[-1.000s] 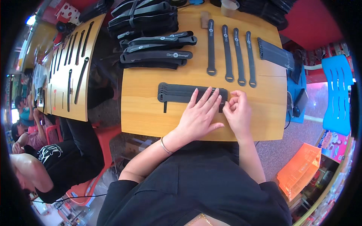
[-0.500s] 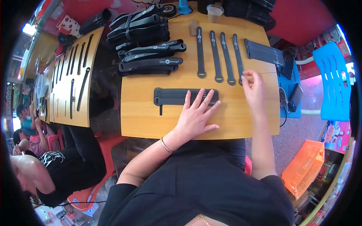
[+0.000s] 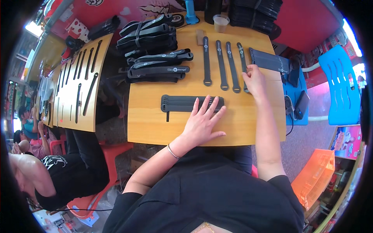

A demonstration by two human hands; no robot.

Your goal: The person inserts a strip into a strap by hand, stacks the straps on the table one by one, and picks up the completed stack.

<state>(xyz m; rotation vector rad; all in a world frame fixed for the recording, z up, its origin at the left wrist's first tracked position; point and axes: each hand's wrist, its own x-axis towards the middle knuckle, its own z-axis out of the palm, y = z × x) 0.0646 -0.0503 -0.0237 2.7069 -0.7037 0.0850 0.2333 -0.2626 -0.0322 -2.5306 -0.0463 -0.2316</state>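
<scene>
on the near half of the table (image 3: 145,128), a neat stack of dark grey straps (image 3: 176,103) lies crosswise, a short black strip (image 3: 168,116) poking out below its left end. the straps look light, thin and bendy — hard to break, i'd judge, but apt to slide over one another — so the stack seems best pressed flat or pinched across its width. the left hand (image 3: 202,122) is spread, its fingers over the stack's right part. the right hand (image 3: 254,81), well apart from it, has curled fingers at the rightmost loose strap (image 3: 241,57); whether they grip it, i cannot tell. three more loose straps (image 3: 221,64) lie to its left, heaped straps (image 3: 159,72) beyond them.
</scene>
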